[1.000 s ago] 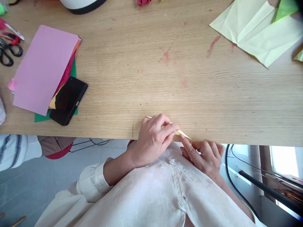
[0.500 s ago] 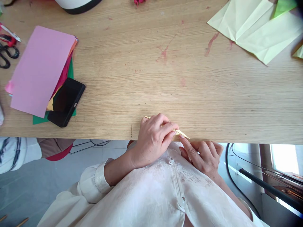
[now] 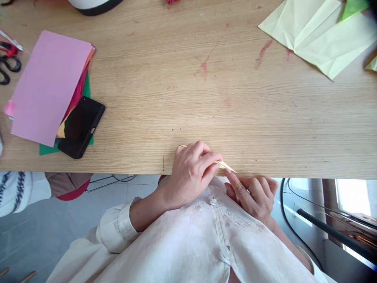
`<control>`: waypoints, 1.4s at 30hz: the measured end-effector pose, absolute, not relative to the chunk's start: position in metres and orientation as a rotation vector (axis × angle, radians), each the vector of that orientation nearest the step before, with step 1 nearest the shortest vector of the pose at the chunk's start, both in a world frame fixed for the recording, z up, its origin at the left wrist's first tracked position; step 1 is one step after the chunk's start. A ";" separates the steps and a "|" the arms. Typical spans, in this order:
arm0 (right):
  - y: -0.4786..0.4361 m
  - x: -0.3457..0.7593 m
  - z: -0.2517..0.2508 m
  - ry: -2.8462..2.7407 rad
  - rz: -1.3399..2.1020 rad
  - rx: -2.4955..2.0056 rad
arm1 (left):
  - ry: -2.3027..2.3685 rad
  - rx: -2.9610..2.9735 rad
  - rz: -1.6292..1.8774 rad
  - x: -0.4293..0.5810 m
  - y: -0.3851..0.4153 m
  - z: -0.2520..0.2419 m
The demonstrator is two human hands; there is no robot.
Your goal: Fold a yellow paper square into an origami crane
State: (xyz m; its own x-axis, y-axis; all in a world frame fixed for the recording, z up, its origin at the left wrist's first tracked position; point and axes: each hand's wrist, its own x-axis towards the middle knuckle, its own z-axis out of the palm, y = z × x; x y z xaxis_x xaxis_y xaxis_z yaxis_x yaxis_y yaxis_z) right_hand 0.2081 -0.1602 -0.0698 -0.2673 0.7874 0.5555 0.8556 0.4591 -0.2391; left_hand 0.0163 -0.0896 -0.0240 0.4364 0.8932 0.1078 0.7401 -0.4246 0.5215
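Observation:
My left hand (image 3: 193, 173) is closed over a thin strip of folded pale yellow paper (image 3: 227, 166) at the table's front edge. Its thumb and fingers pinch the strip, and most of the paper is hidden beneath the hand. A pointed end sticks out to the right, and a small bit shows at the left by the knuckles. Against the pointed end rests the index fingertip of my right hand (image 3: 253, 194). The other right fingers are curled in, with the thumb below the index finger, just off the table edge.
A stack of coloured paper (image 3: 50, 86) lies at the left, with a black phone (image 3: 81, 127) on its corner. Scissors (image 3: 10, 65) are beyond it. Creased pale yellow paper (image 3: 318, 37) lies at the far right. Another person's sleeve (image 3: 25, 192) shows at the lower left.
My right index fingertip has shifted very slightly to the right along the paper's pointed end. The left hand has kept its hold.

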 end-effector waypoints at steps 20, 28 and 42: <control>-0.162 0.208 -0.065 -2.095 -0.089 -1.437 | 1.396 2.305 0.504 0.017 -0.089 -0.023; -0.159 0.209 -0.068 -2.088 -0.143 -1.383 | 1.404 2.315 0.479 0.017 -0.089 -0.023; -0.161 0.212 -0.063 -2.110 -0.158 -1.445 | 1.389 2.312 0.507 0.016 -0.089 -0.025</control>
